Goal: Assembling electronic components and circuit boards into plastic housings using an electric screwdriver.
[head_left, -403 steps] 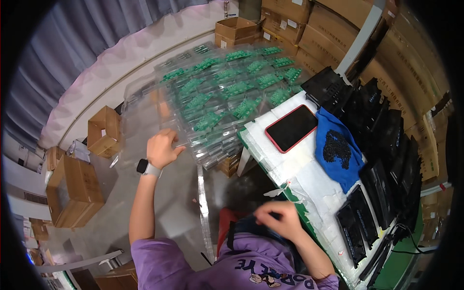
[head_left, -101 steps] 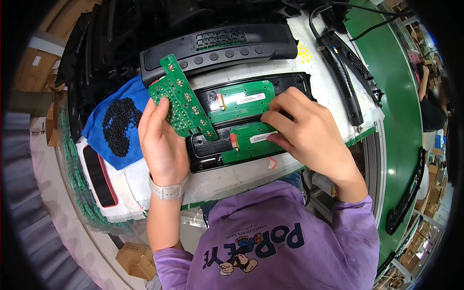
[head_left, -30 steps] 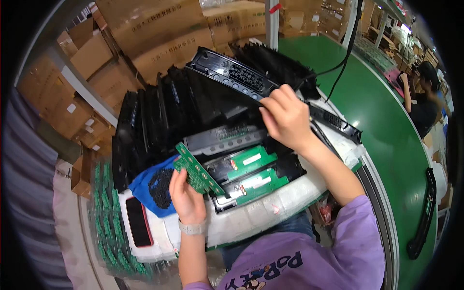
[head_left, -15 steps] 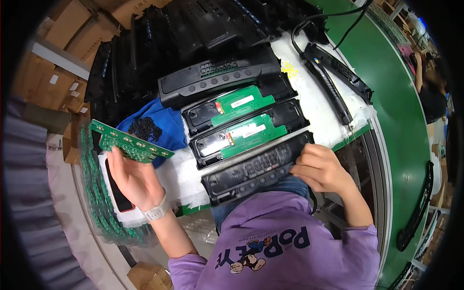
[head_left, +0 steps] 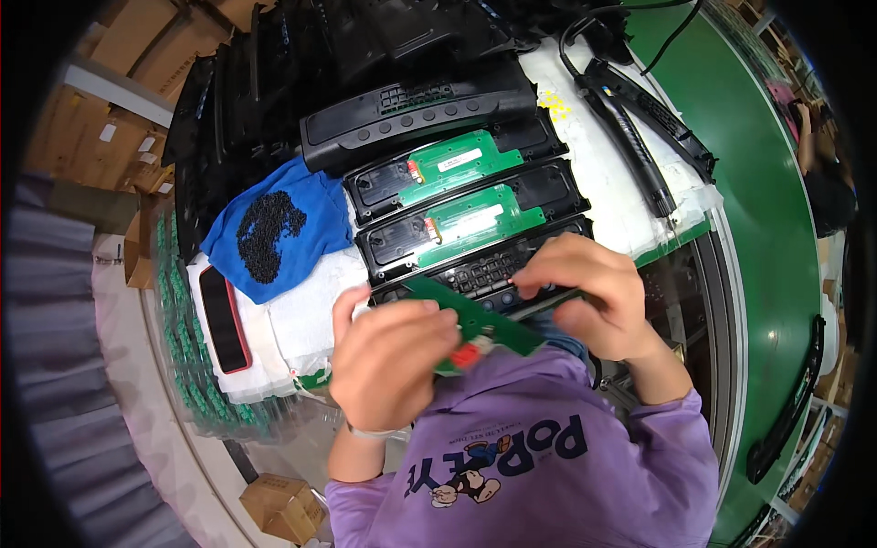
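My left hand (head_left: pixel 388 361) grips a green circuit board (head_left: pixel 512 335) by its left part. The board is tilted, with a red connector and wires on its lower side, just in front of a black plastic housing (head_left: pixel 484 271). My right hand (head_left: pixel 598 292) is closed at the housing's near edge, index finger inside it and thumb in front. The board and both hands partly cover this housing, which has a grid of openings and round buttons. Beyond it lie two similar housings, each with a green board (head_left: pixel 480 217) fitted inside.
A blue cloth (head_left: pixel 320 196) with a pile of small black screws (head_left: pixel 265 233) lies left, near a red-edged phone (head_left: pixel 224 320). An electric screwdriver (head_left: pixel 630 151) rests at right beside a black strip. Black housings (head_left: pixel 365 55) are stacked at the back. Bagged green boards (head_left: pixel 178 338) hang far left.
My left hand has brought the circuit board from the left, over the cloth, to the nearest housing, turning it over. My right hand has shifted slightly left and up along the housing.
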The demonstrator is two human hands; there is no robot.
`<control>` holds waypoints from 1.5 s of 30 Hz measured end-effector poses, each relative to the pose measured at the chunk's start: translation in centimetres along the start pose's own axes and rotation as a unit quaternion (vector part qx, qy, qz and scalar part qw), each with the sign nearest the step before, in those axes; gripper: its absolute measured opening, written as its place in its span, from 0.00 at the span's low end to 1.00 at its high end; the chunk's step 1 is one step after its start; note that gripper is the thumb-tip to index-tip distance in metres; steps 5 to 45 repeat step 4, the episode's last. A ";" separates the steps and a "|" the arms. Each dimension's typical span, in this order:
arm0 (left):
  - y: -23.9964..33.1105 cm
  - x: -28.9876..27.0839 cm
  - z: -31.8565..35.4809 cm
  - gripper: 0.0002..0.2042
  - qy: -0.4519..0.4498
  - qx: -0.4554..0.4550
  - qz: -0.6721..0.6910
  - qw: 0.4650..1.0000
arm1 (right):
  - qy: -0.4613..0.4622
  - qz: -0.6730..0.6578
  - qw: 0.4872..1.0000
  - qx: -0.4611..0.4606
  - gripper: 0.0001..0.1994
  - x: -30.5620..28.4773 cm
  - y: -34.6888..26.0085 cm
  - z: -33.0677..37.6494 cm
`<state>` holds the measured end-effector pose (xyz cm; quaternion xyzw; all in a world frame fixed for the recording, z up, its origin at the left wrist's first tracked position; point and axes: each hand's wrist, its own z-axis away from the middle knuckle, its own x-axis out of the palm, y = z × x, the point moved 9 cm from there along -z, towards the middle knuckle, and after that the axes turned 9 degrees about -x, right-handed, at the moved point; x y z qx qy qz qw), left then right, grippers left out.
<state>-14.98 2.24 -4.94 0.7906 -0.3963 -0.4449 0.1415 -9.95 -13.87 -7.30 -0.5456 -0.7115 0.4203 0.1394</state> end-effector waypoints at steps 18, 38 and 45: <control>3.1 0.8 1.1 0.09 -0.081 0.089 -0.009 0.993 | -0.034 -0.074 0.990 0.111 0.24 1.0 1.6 -0.9; 3.1 0.8 1.1 0.09 -0.081 0.089 -0.009 0.993 | -0.034 -0.074 0.990 0.111 0.24 1.0 1.6 -0.9; 3.1 0.8 1.1 0.09 -0.081 0.089 -0.009 0.993 | -0.034 -0.074 0.990 0.111 0.24 1.0 1.6 -0.9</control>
